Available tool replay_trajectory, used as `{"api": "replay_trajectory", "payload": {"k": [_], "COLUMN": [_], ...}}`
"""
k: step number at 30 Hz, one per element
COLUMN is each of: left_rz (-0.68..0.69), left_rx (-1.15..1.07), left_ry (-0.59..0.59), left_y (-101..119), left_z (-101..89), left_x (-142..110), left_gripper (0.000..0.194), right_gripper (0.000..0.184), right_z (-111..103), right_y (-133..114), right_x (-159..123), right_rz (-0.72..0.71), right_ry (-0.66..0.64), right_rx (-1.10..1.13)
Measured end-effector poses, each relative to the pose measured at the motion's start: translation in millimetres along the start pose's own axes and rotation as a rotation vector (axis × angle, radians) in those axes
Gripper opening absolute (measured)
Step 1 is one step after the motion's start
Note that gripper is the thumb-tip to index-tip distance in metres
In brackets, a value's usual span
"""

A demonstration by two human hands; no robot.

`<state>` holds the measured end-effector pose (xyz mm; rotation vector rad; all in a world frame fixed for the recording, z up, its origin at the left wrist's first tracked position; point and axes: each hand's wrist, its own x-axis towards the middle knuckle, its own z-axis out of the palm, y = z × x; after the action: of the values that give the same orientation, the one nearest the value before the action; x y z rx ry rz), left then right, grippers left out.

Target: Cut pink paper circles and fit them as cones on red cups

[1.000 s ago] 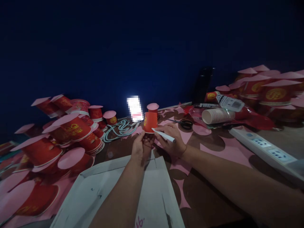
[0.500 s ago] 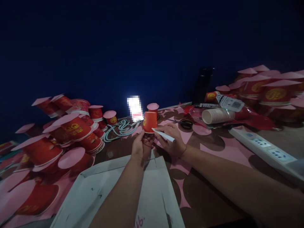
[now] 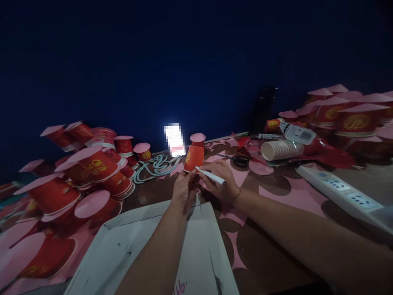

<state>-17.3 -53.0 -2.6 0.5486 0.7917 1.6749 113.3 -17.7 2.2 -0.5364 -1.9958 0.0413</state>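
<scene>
My left hand [image 3: 183,189] is closed on the rim of a small red paper cup [image 3: 194,158], held upside down above the table. My right hand [image 3: 219,183] is closed on a white pen-like stick [image 3: 211,175], its tip touching the cup's rim. Both hands hover over pink paper with round holes cut out [image 3: 236,176], just beyond a white tray [image 3: 123,246].
Heaps of red cups with pink paper discs lie at the left [image 3: 92,164] and far right [image 3: 353,114]. A sleeve of stacked paper cups [image 3: 279,149], scissors [image 3: 239,159], a coiled cable [image 3: 155,166], a glowing phone [image 3: 174,140] and a white power strip [image 3: 344,188] lie around.
The cup has tilted slightly to the right in my left hand, whose fingers have shifted on its rim. The right hand with the stick has barely moved.
</scene>
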Motion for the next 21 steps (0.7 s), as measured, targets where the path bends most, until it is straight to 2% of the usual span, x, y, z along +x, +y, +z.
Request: {"api": "replay_trajectory", "payload": {"k": [15,21], "left_rz": [-0.049,-0.033], "left_rx": [-0.033,-0.028], "left_ry": [0.106,0.106], "left_y": [-0.6,-0.9], "left_z": [-2.0,-3.7], "left_x": [1.1,1.4], "left_gripper": [0.026,0.022], "right_gripper": [0.014,0.014], "right_z": [0.1,-0.3], "right_y": [0.3,0.5], "right_x": [-0.4,-0.4], "right_rz": [0.020,0.024], "right_ry": [-0.011,-0.015], "right_rx": [0.015,0.021]}}
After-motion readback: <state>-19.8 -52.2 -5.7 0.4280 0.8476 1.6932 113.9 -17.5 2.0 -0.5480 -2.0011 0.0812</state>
